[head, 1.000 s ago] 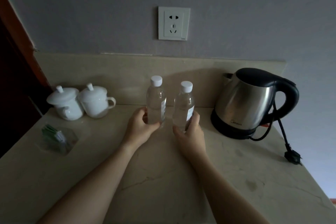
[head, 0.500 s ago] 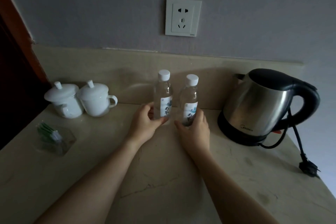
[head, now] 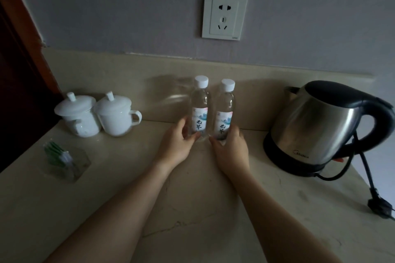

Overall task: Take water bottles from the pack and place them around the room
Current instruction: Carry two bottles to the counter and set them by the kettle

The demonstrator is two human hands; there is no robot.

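Observation:
Two clear water bottles with white caps stand upright side by side on the beige counter, close to the backsplash. My left hand wraps the base of the left bottle. My right hand grips the base of the right bottle. Both labels face me. The bottles nearly touch each other. The pack is out of view.
Two white lidded cups sit at the left rear. A clear holder with green sachets lies at the left. A steel kettle stands on the right, its cord and plug trailing. A wall socket is above.
Both bottles have been turned so their labels face me and brought closer together. My hands stay on their bases. The camera has moved nearer.

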